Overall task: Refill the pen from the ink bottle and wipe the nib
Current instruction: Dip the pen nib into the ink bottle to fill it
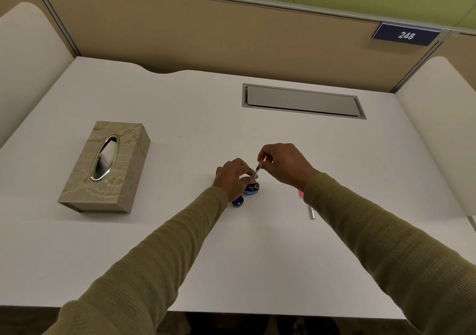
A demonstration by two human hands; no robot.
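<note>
The pen (pixel 256 172) stands tilted, its lower end dipped into the mouth of the ink bottle (pixel 251 188), its upper end leaning up and to the right. The right hand (pixel 284 164) pinches the pen's top between thumb and fingertips, a closed grip on it, with the wrist coming in from the right. The ink bottle sits on the white surface (pixel 206 244) near the middle, small and dark with a blue base. The left hand (pixel 231 177) curls around the bottle from the left, its fingers closed against the bottle's side and neck, steadying it upright.

Just near of the bottle, touching the edge of the left wrist in the view, lies the blue bottle cap (pixel 237 201), open side up. To the right, partly hidden under the right forearm, a slim pen part (pixel 311 212) lies on the surface — a silvery end shows, and a pink bit beside the sleeve; what it is exactly cannot be told.

Well apart on the left stands a tan patterned tissue box (pixel 105 169) with an oval metal-rimmed opening and white tissue inside. On the far right part of the surface is a grey rectangular cable hatch (pixel 302 101), lid shut. Both arms wear olive knit sleeves (pixel 386 244). On the far partition hangs a dark sign (pixel 406 35) reading 248.
</note>
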